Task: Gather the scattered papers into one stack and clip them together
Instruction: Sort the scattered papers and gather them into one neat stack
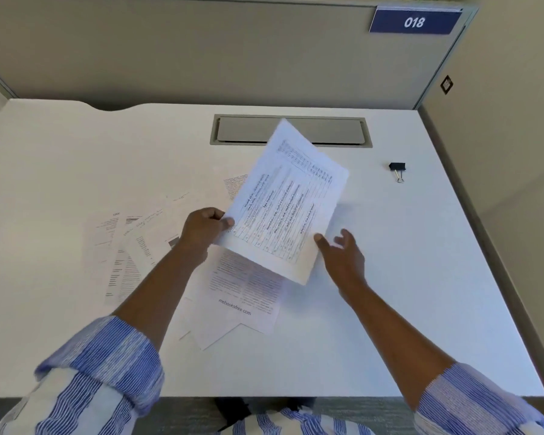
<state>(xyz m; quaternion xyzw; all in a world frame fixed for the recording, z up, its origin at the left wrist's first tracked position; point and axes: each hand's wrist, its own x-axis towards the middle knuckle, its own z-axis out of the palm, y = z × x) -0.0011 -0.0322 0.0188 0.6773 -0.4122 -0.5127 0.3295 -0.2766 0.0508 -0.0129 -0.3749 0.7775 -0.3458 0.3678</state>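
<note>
My left hand [203, 231] pinches the near-left corner of a printed sheet with a table [288, 199], held lifted and tilted above the white desk. Just right of that sheet, my right hand [343, 254] hovers with fingers spread, holding nothing, its thumb close to the sheet's edge. Under the lifted sheet lies a page marked "mebooksfree.com" [244, 293] on top of other sheets. More scattered papers [129, 246] fan out to the left, and one page [234, 183] peeks out behind. A black binder clip [397, 170] rests on the desk at the far right.
A grey cable-tray lid [327, 131] is set into the white desk [421, 277] at the back. Grey partition walls stand behind and to the right, with a blue "018" sign [415, 22]. The desk's front edge runs near my sleeves.
</note>
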